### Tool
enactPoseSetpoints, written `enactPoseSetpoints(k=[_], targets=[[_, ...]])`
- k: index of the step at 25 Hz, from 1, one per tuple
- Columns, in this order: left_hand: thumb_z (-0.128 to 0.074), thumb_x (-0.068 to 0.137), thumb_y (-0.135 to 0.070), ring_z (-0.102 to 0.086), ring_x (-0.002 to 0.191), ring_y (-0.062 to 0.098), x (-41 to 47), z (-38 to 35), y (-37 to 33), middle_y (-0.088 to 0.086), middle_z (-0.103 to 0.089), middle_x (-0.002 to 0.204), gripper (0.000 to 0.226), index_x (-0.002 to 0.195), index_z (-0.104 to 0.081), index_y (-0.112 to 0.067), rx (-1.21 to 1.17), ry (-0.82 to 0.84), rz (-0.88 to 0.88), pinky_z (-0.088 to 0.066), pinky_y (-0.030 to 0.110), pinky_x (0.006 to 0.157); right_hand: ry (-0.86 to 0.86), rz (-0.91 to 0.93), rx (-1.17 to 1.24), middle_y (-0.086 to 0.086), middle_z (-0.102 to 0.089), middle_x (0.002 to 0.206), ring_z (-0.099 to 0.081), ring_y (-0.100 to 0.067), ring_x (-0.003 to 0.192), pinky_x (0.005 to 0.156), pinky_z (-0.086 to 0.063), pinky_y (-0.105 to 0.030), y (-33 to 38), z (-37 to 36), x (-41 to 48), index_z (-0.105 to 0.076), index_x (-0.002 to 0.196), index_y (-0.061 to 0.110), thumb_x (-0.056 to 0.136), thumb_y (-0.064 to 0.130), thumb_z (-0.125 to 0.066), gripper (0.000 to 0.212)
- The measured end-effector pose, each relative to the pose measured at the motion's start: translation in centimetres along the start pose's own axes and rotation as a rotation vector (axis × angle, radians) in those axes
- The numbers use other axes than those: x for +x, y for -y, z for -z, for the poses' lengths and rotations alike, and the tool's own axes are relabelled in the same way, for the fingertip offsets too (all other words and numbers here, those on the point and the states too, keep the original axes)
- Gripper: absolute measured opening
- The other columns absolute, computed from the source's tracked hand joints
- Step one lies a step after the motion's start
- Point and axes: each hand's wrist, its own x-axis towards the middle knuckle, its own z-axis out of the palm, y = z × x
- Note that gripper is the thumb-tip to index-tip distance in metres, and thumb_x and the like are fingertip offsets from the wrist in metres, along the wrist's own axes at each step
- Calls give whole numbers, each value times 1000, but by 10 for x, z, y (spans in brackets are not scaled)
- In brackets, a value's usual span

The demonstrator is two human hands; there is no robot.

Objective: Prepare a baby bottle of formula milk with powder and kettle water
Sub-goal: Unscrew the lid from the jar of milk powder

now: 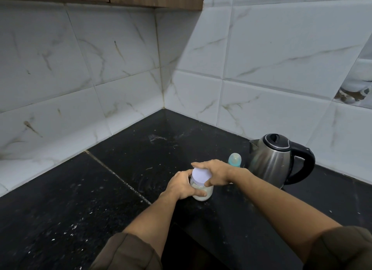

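I see a small clear jar (202, 191) with white powder inside, standing on the black stone counter (112, 191) in front of me. My left hand (182, 186) is wrapped around the body of the jar, with the thumb across its front. My right hand (216, 172) is on the white lid (201, 175): the fingers lie over the far edge and the thumb presses on the near edge, so both hands are closed on this one jar and are very near to each other. The lid sits on the jar.

Just behind my right hand stands the baby bottle (234, 159), of which I see only the light blue top part with a clear cap. Beside it, to the right, is a steel electric kettle (270, 162) with black lid and black handle, its lid shut. Both stand near the white tiled wall (261, 72). The counter shows pale dust and small specks. Brown sleeves cover my upper arms.
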Motion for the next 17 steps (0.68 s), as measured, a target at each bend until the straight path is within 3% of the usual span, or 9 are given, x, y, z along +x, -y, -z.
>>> enactPoseSetpoints(k=[3,6,8,14,17], targets=[[-91,36,-68,-66,107,9,-1,3,-3,-15,-72,109,87,117,-68,-47,11,1,-3,-57,40,96,29,22,-20,-2,-34,165,-29,-28,153,122,-31,-47,5,5,2,-17,165,35,86,21,-79,101],[-90,36,-67,-67,102,10,-2,5,-6,-14,-72,106,84,114,-69,-43,22,3,0,-58,42,92,-69,-50,25,-4,-39,161,-38,-28,147,118,-38,-46,9,5,6,-18,165,24,76,55,-84,115],[-90,35,-68,-66,104,11,-3,5,-7,-13,-71,107,85,114,-68,-45,24,2,2,-58,42,93,-117,-106,30,-3,-49,154,-48,-26,139,113,-44,-43,7,3,7,-26,163,23,74,62,-84,113],[-91,34,-69,-66,107,11,-1,5,-5,-14,-71,110,89,117,-68,-48,23,4,9,-57,42,96,0,-47,-44,-1,-49,157,-46,-28,142,115,-43,-43,6,6,7,-26,163,34,82,25,-83,100],[-91,34,-68,-67,104,11,-2,6,-8,-13,-71,109,87,115,-68,-45,27,15,23,-57,42,94,42,-36,-21,-2,-40,162,-41,-29,146,116,-42,-44,9,9,11,-20,165,34,81,27,-83,105]])
